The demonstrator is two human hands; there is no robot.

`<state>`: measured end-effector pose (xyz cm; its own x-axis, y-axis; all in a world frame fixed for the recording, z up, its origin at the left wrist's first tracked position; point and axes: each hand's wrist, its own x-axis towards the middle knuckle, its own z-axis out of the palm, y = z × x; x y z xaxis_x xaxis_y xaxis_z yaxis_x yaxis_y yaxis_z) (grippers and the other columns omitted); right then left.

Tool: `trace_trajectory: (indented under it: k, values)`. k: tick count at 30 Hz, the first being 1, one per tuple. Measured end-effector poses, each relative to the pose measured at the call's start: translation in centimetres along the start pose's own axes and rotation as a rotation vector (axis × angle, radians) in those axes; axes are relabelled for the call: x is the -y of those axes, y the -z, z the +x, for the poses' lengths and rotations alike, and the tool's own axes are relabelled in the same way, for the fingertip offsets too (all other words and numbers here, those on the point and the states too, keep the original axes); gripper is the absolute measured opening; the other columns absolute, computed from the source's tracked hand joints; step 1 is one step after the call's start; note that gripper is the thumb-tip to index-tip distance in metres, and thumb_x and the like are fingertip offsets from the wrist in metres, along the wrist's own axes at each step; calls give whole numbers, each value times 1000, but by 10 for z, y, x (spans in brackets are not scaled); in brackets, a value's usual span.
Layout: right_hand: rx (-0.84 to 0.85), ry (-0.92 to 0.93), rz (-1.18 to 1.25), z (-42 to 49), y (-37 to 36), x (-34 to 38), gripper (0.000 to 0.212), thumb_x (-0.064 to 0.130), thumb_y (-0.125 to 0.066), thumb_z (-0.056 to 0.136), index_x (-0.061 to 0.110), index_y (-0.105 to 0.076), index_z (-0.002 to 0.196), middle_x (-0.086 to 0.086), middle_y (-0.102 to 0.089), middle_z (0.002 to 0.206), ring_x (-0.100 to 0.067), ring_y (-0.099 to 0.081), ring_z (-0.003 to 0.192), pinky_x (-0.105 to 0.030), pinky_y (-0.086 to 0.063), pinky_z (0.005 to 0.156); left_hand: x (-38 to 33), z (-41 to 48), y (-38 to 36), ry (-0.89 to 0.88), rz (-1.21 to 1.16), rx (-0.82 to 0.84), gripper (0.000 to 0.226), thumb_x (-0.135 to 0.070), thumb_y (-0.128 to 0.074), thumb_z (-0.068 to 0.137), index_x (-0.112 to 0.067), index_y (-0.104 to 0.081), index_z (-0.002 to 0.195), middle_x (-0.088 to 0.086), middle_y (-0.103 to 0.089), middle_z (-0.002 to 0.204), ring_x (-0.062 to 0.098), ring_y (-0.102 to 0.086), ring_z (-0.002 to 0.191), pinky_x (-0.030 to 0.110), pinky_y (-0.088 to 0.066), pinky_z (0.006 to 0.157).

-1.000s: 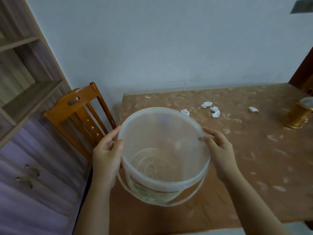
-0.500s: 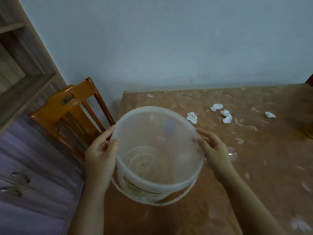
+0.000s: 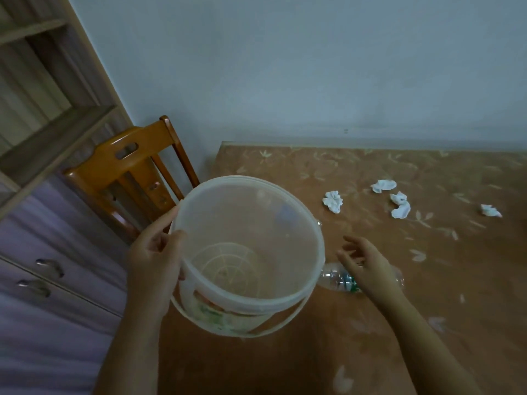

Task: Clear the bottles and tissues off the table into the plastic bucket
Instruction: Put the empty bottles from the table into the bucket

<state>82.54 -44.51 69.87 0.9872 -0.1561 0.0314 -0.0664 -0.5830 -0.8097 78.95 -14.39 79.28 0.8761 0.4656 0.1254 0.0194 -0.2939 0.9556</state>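
Since the bucket (image 3: 228, 212) sits mid-frame with nothing in it, mouth tipped toward the camera, the step in hand reads as the first pick. Left hand (image 3: 154, 266) grips the bucket's left rim, fingers and thumb curled round it; whether the base rests on the table (image 3: 370, 323) cannot be told. Right hand (image 3: 368, 266) is just right of the bucket, fingers apart and loosely bent, holding nothing, above a clear bottle (image 3: 336, 279) that lies on its side; contact with it cannot be told. Four tissue wads lie in the upper right: one (image 3: 332, 201) nearest the bucket, then (image 3: 383, 185), (image 3: 400, 206), and (image 3: 490, 210) furthest right. Chair (image 3: 128, 166) stands at upper left. Judgement: take the bottle round its body, not its neck, since a round thing on its side may roll under a glancing touch. Keep the bucket mouth tilted toward the right hand so the carry is short. The wads are light, so pinch each one or gather several together; the left grip must hold firm when the bottle drops in.
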Motion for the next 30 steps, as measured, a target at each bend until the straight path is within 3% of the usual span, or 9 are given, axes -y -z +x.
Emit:
trace_trajectory:
  k: [2,6,10,15,20,25,30]
  values:
    - [27,55,-182,7,-6,-16,39,21,-64,82,13,-55,118,-5,-60,106,-17,-55,93,-27,-42,78,2,-2,-1,19,31,-35,39,-19,-58,85,-55,-60,100,-23,-63,77,8,-62,65,19,-49,39]
    - [117,89,-374,18,-15,-40,45,22,-66,80,11,-54,122,-11,-57,117,-29,-50,107,-34,-38,91,4,-5,0,-2,82,-84,41,-15,-58,85,-44,-58,115,-10,-61,78,13,-59,62,29,-50,43]
    - [234,48,-526,24,-20,-63,49,32,-61,82,19,-48,127,-6,-53,125,-26,-47,114,-38,-33,100,6,-7,3,-16,133,-106,41,-14,-58,86,-41,-57,117,0,-59,76,6,-54,51,29,-47,45]
    - [347,38,-681,28,-26,-85,47,38,-56,84,20,-45,127,-2,-46,129,-24,-42,117,-34,-29,102,10,-6,4,4,132,-113,42,-14,-59,85,-46,-57,112,1,-60,77,15,-56,60,30,-51,46]
    - [343,87,-721,33,-29,-90,47,39,-55,84,24,-45,127,1,-45,128,-23,-41,117,-35,-28,102,13,-5,7,24,120,-115,43,-15,-59,85,-50,-57,110,8,-60,83,25,-58,68,32,-51,48]
    - [337,125,-780,33,-32,-92,52,42,-49,86,29,-35,135,5,-42,134,-20,-37,124,-38,-22,108,15,-2,7,29,119,-120,44,-13,-59,85,-50,-58,108,10,-60,82,23,-57,65,31,-49,46]
    - [344,135,-760,34,-30,-95,55,45,-53,83,30,-38,133,7,-43,133,-19,-37,123,-38,-23,107,17,0,8,28,121,-131,44,-13,-60,84,-42,-58,117,4,-57,75,18,-56,62,30,-49,45]
